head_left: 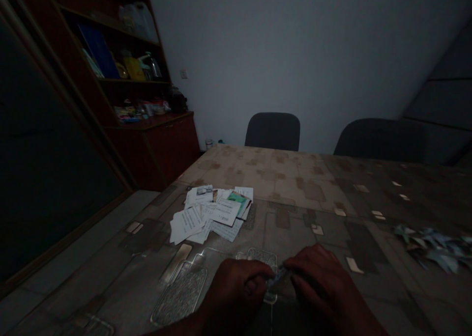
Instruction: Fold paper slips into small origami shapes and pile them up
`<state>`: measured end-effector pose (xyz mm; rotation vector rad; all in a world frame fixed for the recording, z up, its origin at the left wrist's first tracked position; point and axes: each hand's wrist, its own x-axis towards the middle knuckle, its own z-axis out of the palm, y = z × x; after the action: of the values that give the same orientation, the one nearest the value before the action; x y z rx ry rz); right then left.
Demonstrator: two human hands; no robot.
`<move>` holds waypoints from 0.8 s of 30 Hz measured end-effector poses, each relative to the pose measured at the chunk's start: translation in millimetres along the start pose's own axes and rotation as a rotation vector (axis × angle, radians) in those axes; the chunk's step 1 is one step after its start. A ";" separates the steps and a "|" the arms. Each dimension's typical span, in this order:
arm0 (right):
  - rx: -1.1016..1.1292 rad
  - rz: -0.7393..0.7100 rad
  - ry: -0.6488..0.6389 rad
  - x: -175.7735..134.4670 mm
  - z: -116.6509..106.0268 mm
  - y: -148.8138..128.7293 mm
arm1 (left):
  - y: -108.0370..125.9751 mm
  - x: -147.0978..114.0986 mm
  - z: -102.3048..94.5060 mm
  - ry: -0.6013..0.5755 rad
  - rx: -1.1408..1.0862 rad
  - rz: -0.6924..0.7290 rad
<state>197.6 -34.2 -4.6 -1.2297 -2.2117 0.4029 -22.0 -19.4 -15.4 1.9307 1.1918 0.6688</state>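
Strip (pixel 278 277) is sitting between left grip (pixel 238 283) and right grip (pixel 328 279), over the counter (pixel 258 166), its long axis slanting away toward the right; I am noting both grips pinching it, neither hand lying nearer.

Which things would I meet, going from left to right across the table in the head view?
Pile of printed papers, small held piece, right hand, heap of pale pieces. I leave out the left hand: its span overlaps the pile's.
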 end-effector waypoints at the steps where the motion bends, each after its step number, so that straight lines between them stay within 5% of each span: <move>1: -0.016 -0.015 0.003 -0.3 0.8 1.3 | 0.4 -0.1 -0.1 0.000 0.016 0.006; 11: -0.117 -0.150 0.038 1.8 1.7 -1.6 | 6.0 3.0 -2.8 -0.052 0.055 0.032; 17: -0.042 0.181 -0.061 6.9 20.0 -10.2 | 9.8 0.4 -5.9 -0.082 0.096 0.035; 24: -0.013 0.128 -0.166 9.1 30.1 -4.6 | -3.2 5.0 -28.9 -0.190 0.235 0.223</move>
<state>172.3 -28.6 -23.0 -1.3949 -2.2831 0.5607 -43.2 -4.6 -1.1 2.2918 0.9811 0.4597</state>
